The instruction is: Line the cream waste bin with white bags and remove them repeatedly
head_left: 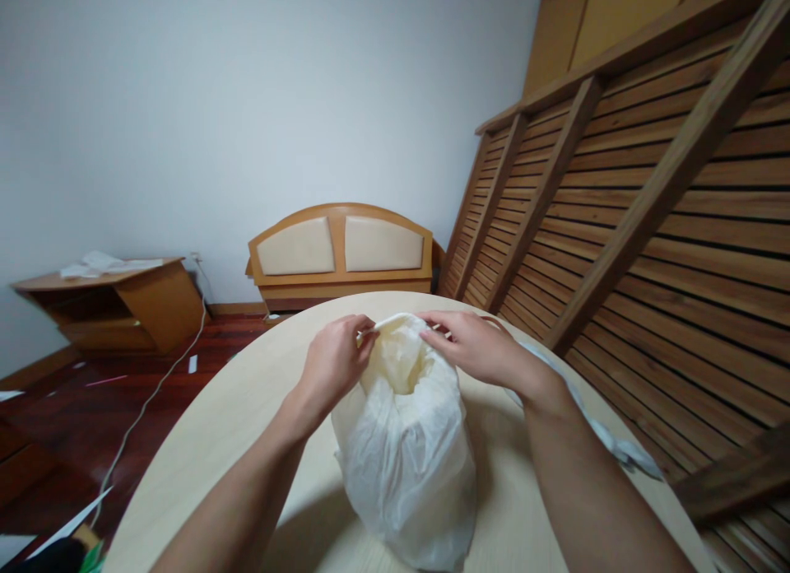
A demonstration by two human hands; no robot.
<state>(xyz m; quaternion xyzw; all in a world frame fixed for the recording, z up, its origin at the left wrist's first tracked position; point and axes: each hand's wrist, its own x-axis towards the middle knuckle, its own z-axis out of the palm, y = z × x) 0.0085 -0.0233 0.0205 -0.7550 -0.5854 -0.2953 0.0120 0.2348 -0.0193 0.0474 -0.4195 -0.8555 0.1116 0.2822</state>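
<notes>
A white, thin, crinkled bag [407, 466] stands on the round pale table [216, 425], its mouth open at the top and a yellowish inside showing. My left hand [338, 351] pinches the left side of the bag's rim between thumb and fingers. On the opposite side of the mouth, my right hand [472, 342] grips the rim with thumb and forefinger. What lies deeper in the bag is hidden.
Whitish cloth or plastic [608, 441] lies along the table's right edge. Slatted wooden panels [617, 252] lean at the right. Behind the table is a padded headboard [339, 252]; a low cabinet [148, 309] and a cable [148, 404] are at left.
</notes>
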